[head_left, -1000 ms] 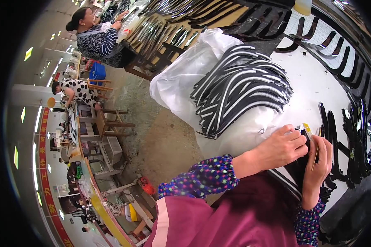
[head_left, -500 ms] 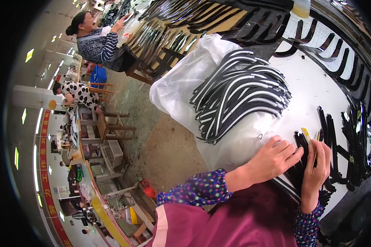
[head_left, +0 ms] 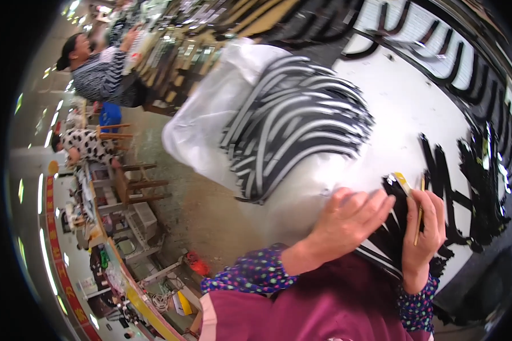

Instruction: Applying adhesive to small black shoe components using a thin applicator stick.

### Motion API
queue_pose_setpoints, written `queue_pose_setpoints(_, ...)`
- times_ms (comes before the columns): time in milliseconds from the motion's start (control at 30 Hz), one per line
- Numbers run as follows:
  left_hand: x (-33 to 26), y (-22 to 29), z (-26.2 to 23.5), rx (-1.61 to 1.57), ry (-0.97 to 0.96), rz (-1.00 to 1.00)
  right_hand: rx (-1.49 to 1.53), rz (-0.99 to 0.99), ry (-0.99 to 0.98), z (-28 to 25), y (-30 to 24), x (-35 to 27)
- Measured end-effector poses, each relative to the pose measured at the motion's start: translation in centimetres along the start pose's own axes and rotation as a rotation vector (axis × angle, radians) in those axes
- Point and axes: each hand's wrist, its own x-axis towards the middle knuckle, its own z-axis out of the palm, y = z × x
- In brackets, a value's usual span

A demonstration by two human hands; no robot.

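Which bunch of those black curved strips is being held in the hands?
The small bundle at the table's near edge, clasped between both hands; the bigger pile lies untouched on the clear plastic bag.

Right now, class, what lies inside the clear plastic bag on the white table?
The bag holds a heap of curved black strips with pale edges, seen through the plastic. Whatever lies beneath the heap is covered. The left hand hides the bag's near end.

The bag point(head_left: 210, 131) is thin, clear, glossy plastic, creased. The curved strips point(head_left: 301, 131) in it look smooth, black with pale edges; their material cannot be told. The table point(head_left: 404, 113) is matt white. Both sleeves point(head_left: 250, 273) are dotted cloth.
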Motion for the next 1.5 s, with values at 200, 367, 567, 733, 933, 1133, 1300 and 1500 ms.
queue_pose_setpoints(200, -0.2, -0.3, -0.3, 0.076, -0.028, -0.031, 0.080, -0.035, 0.003, 0.2, 0.1, 0.6)
queue_pose_setpoints(367, -0.3, -0.1, 0.2, 0.122, -0.020, -0.063, 0.097, -0.066, -0.036, 0.1, 0.4, 0.4)
queue_pose_setpoints(567, -0.4, 0.1, 0.4, 0.082, -0.021, -0.104, 0.012, -0.162, -0.062, 0.4, 0.7, 0.4)
queue_pose_setpoints(733, 0.0, 0.0, 0.1, 0.075, -0.027, -0.102, -0.022, -0.185, -0.063, 0.5, 0.9, 0.3)
queue_pose_setpoints(933, 0.2, -0.3, -0.5, 0.098, -0.087, -0.051, 0.009, -0.129, 0.010, 0.6, 0.8, 0.5)
queue_pose_setpoints(1133, 1.7, -0.4, -0.4, 0.042, -0.090, -0.043, 0.063, -0.081, 0.038, 0.6, 0.8, 0.5)
queue_pose_setpoints(1300, 2.4, -0.8, -0.5, -0.033, -0.063, -0.042, 0.085, -0.078, 0.045, 0.6, 0.8, 0.4)
queue_pose_setpoints(1500, 1.3, -0.8, -0.7, -0.014, -0.063, 0.017, 0.083, -0.115, 0.020, 0.7, 0.9, 0.5)
